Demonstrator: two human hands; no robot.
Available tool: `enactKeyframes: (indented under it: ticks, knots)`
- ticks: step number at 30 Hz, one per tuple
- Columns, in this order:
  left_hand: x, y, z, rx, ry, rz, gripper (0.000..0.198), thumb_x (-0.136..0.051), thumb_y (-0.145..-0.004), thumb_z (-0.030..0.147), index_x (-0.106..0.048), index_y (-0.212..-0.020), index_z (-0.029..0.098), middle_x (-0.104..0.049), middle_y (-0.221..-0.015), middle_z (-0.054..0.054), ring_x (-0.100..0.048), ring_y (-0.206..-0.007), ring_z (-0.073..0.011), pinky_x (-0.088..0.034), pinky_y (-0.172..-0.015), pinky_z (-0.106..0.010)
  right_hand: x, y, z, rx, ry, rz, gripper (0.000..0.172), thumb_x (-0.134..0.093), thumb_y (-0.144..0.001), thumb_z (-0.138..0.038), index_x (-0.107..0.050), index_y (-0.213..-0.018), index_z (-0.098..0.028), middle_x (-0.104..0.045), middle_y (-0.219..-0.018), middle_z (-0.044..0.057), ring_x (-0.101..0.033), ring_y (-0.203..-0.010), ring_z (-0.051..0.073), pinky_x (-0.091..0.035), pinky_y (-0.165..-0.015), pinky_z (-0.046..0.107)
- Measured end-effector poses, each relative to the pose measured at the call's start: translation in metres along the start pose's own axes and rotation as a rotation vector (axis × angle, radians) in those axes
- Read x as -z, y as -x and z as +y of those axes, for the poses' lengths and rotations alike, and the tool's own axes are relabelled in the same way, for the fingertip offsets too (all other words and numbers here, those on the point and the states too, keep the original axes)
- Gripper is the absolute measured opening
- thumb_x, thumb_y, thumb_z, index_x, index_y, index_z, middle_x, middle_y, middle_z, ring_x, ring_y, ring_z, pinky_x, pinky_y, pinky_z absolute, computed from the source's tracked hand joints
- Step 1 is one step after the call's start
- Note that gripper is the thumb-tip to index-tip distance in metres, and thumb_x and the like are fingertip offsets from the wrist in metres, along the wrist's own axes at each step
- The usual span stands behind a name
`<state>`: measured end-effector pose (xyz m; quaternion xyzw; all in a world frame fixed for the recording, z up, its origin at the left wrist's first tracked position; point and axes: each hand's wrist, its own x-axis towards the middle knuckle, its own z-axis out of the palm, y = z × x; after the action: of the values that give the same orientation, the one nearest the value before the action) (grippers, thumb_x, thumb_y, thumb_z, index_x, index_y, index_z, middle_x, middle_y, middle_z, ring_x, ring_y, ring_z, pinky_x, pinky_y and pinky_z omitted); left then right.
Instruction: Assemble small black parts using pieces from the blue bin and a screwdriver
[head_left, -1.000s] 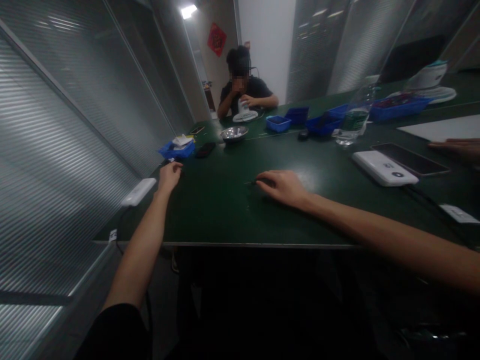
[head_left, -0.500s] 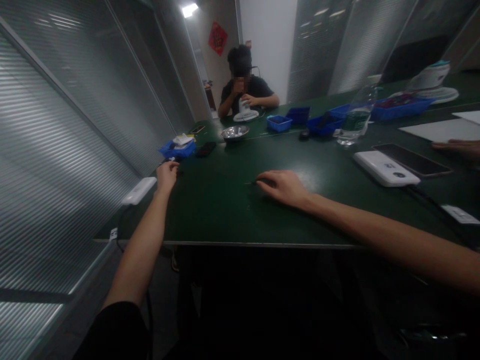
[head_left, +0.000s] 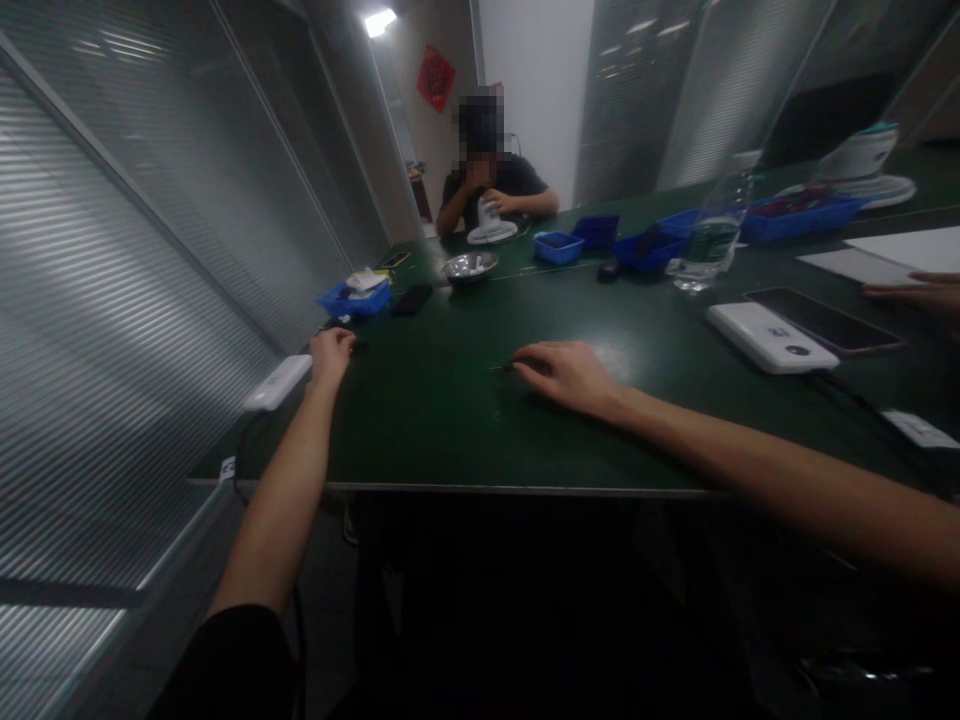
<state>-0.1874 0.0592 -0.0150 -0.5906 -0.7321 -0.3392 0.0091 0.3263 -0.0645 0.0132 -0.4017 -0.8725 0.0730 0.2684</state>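
There's a thin dark sliver (head_left: 501,367), lying flat on the green table (head_left: 450,430), its length running 9 to 3 o'clock. Its 3 o'clock end sits right at the fingertips of the right hand (head_left: 568,373), and it's too dim to call whether it's pinched or only touched. Over by the table's 9 o'clock edge, a small dark lump (head_left: 359,346) sits just at 3 o'clock of the left hand (head_left: 331,352), blurred, its shape unclear.

The person wore a black fabric sleeve (head_left: 225,665) that ended above the left elbow; both long forearms were bare; the left hand (head_left: 331,352) and the right hand (head_left: 571,376) were bare too.
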Motion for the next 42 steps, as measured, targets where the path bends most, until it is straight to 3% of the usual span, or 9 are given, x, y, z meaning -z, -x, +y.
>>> enactKeyframes:
  ticks: [10,16,21,28,42]
  knots:
    - [0.002,-0.002,0.005,0.014,-0.061,-0.023,0.03,-0.069,-0.09,0.025,-0.082,-0.114,0.015,-0.081,-0.106,-0.015,-0.076,-0.101,-0.0273,-0.056,-0.099,-0.037,0.002,0.0,-0.004,0.002,-0.003,0.001,0.037,-0.052,-0.108,-0.043,-0.076,-0.127,-0.021,-0.08,-0.116,0.008,-0.074,-0.088,0.022,-0.056,-0.078,0.035]
    - [0.006,0.011,0.021,0.019,-0.148,-0.042,0.027,-0.07,-0.093,0.031,-0.084,-0.111,0.016,-0.081,-0.112,-0.014,-0.074,-0.107,-0.0309,-0.053,-0.101,-0.039,0.001,0.0,-0.001,0.006,-0.011,0.0,0.037,-0.053,-0.108,-0.044,-0.076,-0.128,-0.022,-0.08,-0.116,0.008,-0.074,-0.089,0.022,-0.056,-0.079,0.036]
    - [0.002,0.016,0.027,0.116,-0.17,-0.043,0.026,-0.073,-0.092,0.029,-0.084,-0.114,0.019,-0.081,-0.114,-0.011,-0.074,-0.109,-0.0282,-0.053,-0.1,-0.033,0.0,0.0,0.0,0.0,-0.008,-0.012,0.039,-0.053,-0.108,-0.045,-0.076,-0.128,-0.021,-0.08,-0.116,0.009,-0.074,-0.089,0.022,-0.056,-0.079,0.035]
    - [0.002,0.019,0.024,0.093,-0.163,0.018,0.026,-0.074,-0.094,0.029,-0.084,-0.115,0.018,-0.08,-0.114,-0.012,-0.072,-0.112,-0.0291,-0.051,-0.106,-0.036,0.0,-0.001,0.001,0.008,-0.004,-0.008,0.038,-0.052,-0.108,-0.045,-0.075,-0.127,-0.021,-0.08,-0.117,0.008,-0.074,-0.089,0.023,-0.055,-0.079,0.036]
    - [0.0,0.018,0.034,0.25,-0.051,0.054,0.023,-0.078,-0.084,0.028,-0.087,-0.102,0.018,-0.083,-0.102,-0.01,-0.074,-0.103,-0.0276,-0.053,-0.103,-0.033,-0.001,0.0,0.002,0.016,-0.004,-0.002,0.037,-0.054,-0.108,-0.044,-0.076,-0.127,-0.021,-0.08,-0.113,0.008,-0.074,-0.088,0.022,-0.055,-0.077,0.034]
